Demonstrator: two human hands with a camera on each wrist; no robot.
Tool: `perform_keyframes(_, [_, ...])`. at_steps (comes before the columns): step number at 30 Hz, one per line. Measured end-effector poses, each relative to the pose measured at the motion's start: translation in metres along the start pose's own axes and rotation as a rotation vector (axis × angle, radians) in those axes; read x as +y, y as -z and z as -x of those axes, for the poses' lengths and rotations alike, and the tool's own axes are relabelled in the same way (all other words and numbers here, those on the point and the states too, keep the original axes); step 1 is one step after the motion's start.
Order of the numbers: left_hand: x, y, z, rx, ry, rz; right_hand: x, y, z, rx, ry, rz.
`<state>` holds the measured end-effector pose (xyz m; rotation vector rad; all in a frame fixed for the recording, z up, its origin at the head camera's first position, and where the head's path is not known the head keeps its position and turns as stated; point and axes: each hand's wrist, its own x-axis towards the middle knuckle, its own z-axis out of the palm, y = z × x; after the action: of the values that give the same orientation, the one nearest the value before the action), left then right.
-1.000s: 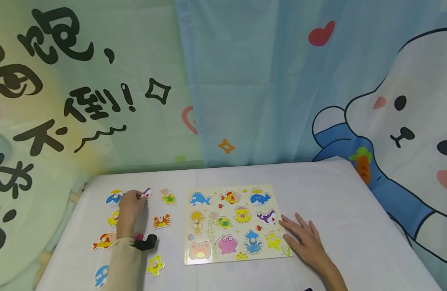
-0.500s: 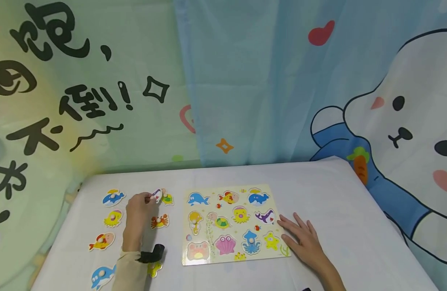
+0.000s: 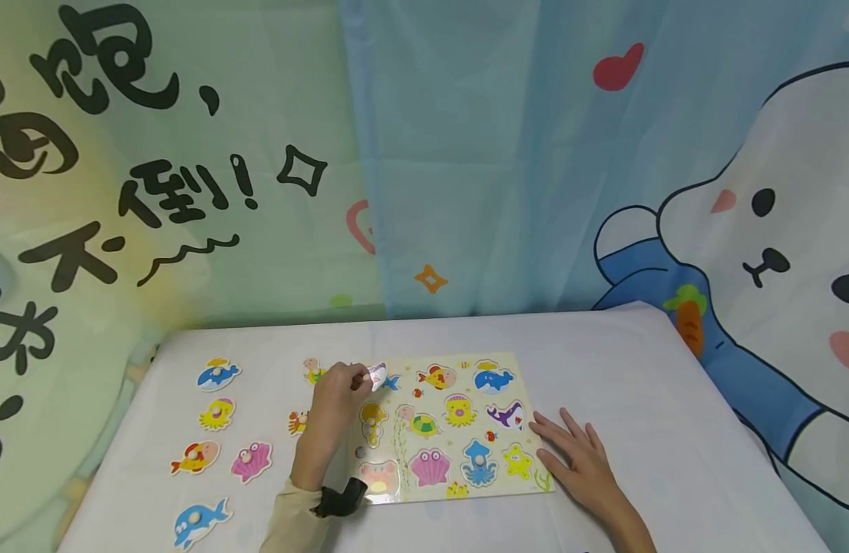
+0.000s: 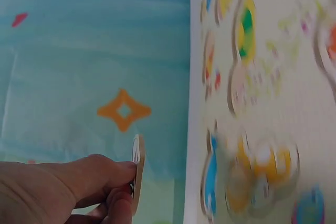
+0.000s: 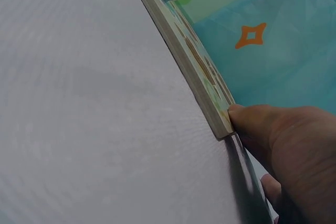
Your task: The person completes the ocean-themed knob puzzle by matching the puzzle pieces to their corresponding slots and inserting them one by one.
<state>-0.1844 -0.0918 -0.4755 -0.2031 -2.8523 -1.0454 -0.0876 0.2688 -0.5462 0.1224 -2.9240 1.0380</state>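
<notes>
My left hand (image 3: 340, 395) pinches a purple-and-white sea-animal puzzle piece (image 3: 378, 376) above the top left of the puzzle board (image 3: 447, 436). In the left wrist view the piece (image 4: 138, 174) stands edge-on between thumb and fingers, its picture mostly turned away. The held piece hides part of a blue whale picture on the board. My right hand (image 3: 579, 457) lies spread at the board's right edge, fingers relaxed. Its thumb (image 5: 252, 121) touches the board's corner in the right wrist view. A seahorse (image 3: 372, 422) and a squid (image 3: 479, 462) are among the board's pictures.
Loose knobbed pieces lie left of the board: a blue whale (image 3: 199, 524), a red-yellow fish (image 3: 195, 457), a yellow octopus (image 3: 217, 413), a pink shell (image 3: 251, 461) and others. My left arm partly covers a crab (image 3: 298, 422). A printed curtain (image 3: 452, 192) hangs behind the white-covered table (image 3: 673, 399).
My left hand has carried the purple piece rightward, from among the loose pieces to over the board's top left. The right hand stays at the board's right edge.
</notes>
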Motion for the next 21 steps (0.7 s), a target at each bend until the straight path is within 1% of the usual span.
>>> perform_keyframes(3, [0.016, -0.011, 0.001, -0.014, -0.036, 0.036, 0.000, -0.001, 0.001, -0.009, -0.009, 0.001])
perform_keyframes(5, [0.026, -0.019, 0.001, -0.030, -0.064, 0.042, 0.000, -0.001, 0.001, -0.006, -0.008, 0.001])
perform_keyframes(8, [0.042, -0.033, 0.001, -0.074, -0.081, 0.053, -0.001, 0.001, 0.000, 0.003, 0.005, -0.004])
perform_keyframes(11, [0.060, -0.051, 0.002, -0.130, -0.103, 0.067, 0.000, 0.004, 0.001, 0.010, 0.010, -0.007])
perform_keyframes(15, [0.082, -0.081, 0.008, -0.204, -0.138, 0.094, 0.000, 0.006, 0.003, 0.018, 0.011, -0.009])
perform_keyframes(18, [0.093, -0.101, 0.013, -0.272, -0.133, 0.130, 0.000, 0.004, 0.003, 0.032, 0.025, -0.011])
perform_keyframes(19, [0.096, -0.107, 0.014, -0.291, -0.118, 0.141, 0.000, 0.004, 0.003, 0.031, 0.031, -0.014])
perform_keyframes(21, [0.100, -0.116, 0.017, -0.303, -0.100, 0.140, -0.001, 0.001, 0.001, 0.026, 0.051, -0.007])
